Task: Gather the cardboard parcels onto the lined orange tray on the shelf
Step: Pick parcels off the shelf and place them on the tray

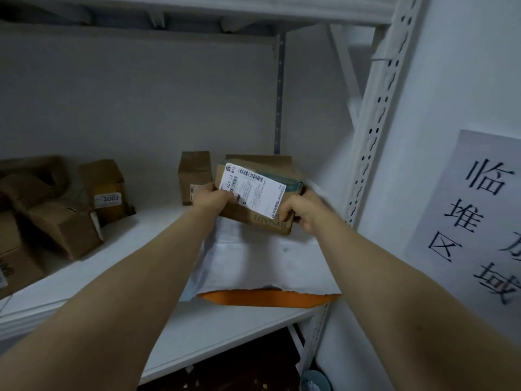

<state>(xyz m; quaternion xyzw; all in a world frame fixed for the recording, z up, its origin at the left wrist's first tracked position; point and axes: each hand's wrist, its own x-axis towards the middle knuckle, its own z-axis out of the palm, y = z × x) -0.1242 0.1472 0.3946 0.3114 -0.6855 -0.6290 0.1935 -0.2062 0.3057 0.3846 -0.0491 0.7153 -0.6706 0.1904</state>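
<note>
1. A brown cardboard parcel [255, 198] with a white barcode label is held over the far end of the shallow orange tray [267, 299]. The tray is lined with a white paper sheet [262, 258] and sits at the right end of the white metal shelf [127, 263]. Whether the parcel's underside touches the liner cannot be told.
2. The parcel is gripped at both ends, probably so it can be set down flat at the back of the tray, with the near liner left free for more.
3. The left hand [210, 197] is curled round the parcel's left edge, thumb laid on the label corner. The right hand [303, 211] is curled round the lower right corner, knuckles turned toward the camera.
4. Both forearms are stretched forward and converge on the parcel.
5. A small upright brown cardboard box [194, 176] is noted just behind the left hand, seemingly beside the tray. A heap of brown cardboard parcels [64, 221] lies well apart at the left; these are judged not yet gathered.
6. A white paper notice with black characters [479, 215] is fixed to the right wall.
</note>
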